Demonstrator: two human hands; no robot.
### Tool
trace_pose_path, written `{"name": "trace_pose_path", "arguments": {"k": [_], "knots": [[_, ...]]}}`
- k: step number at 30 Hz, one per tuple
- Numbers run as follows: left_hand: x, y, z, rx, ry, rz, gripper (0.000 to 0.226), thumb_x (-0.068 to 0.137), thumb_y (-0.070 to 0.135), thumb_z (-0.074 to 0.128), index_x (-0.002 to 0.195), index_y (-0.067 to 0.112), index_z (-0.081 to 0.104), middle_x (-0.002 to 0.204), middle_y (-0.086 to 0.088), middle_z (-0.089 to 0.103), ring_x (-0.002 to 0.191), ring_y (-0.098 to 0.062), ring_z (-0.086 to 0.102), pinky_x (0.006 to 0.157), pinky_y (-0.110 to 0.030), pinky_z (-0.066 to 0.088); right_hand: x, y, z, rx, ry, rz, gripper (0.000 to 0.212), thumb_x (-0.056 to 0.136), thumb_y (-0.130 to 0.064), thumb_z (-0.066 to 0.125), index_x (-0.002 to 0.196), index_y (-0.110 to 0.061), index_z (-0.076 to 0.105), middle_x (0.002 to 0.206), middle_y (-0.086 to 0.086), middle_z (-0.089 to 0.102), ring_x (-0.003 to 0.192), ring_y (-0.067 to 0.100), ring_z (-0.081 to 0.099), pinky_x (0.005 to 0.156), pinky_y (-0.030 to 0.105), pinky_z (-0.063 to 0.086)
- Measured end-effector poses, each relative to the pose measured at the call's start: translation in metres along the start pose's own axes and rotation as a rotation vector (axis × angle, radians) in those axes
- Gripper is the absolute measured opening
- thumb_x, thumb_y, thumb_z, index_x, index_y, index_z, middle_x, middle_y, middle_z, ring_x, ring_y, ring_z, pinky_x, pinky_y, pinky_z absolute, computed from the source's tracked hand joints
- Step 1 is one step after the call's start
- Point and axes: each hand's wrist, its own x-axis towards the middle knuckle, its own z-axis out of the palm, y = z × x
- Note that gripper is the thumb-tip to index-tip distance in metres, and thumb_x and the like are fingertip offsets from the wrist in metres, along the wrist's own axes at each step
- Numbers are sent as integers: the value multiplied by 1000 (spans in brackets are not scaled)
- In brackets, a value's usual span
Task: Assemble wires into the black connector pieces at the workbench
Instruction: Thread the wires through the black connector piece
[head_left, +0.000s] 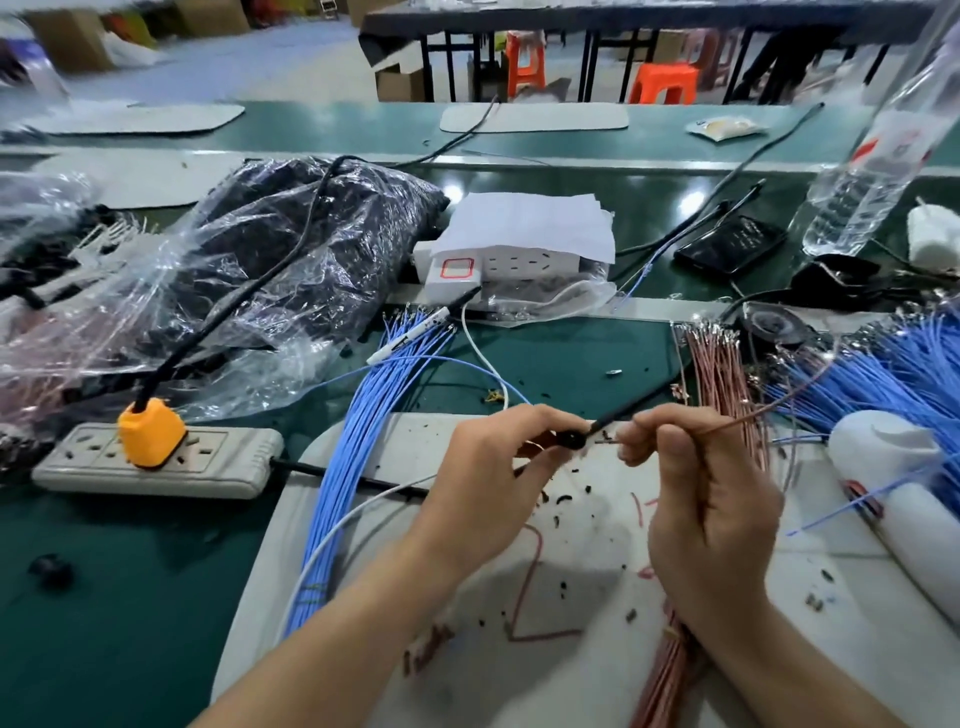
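My left hand (485, 483) pinches a small black connector piece (569, 439) above the white work mat (363, 519); a black cable runs from the piece up to the right. My right hand (701, 499) pinches a thin pink wire (753, 418), its metal tip pointing at the connector a short gap away. A bundle of pink wires (719, 374) lies behind and under my right hand. One bundle of blue wires (363, 415) lies left of the mat, and another blue bundle (893, 369) sits at the right.
A power strip (156, 460) with an orange plug (150, 428) sits at the left. Plastic bags (270, 270) with black parts, a white box (519, 249), a phone (730, 244), a water bottle (872, 176) and a white roll (893, 467) surround the mat. Black scraps litter the mat.
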Motion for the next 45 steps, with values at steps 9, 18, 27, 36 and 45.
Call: {"name": "trace_pose_path", "arguments": {"k": [9,18,27,36,45], "knots": [[1,-2,-2,30,-33,52,28,80,1,72,105,13,73,91,1,69,76,-5,63,74,-19,51,2,3,3,-124,-88,-6,31,99,-19,40,89,0,62,74,2,64,70,4,59,67,7,45],[2,-1,0,95,16,119,28,76,16,76,104,17,74,88,5,71,85,-18,50,80,-30,46,3,5,0,-61,-142,67,18,97,-18,46,93,-14,63,87,0,63,80,7,61,70,21,50],[0,6,-1,-422,-48,-52,18,80,9,72,95,18,69,86,0,71,79,-17,65,76,-27,52,7,-1,-5,351,-392,465,32,87,-20,61,118,-25,62,96,-10,65,84,-2,62,75,11,48],[1,12,-2,-777,-12,-291,24,72,13,69,93,3,64,85,-5,71,78,-17,66,74,-28,54,10,-5,-3,509,-334,732,27,66,-10,71,92,-5,66,66,5,67,56,11,57,55,18,48],[19,0,-23,-1546,338,-712,41,72,7,59,112,1,61,81,-9,67,62,-11,60,67,-22,55,25,-11,-28,743,-1438,948,15,82,-1,68,88,-15,69,78,-2,65,66,5,60,65,15,49]]}}
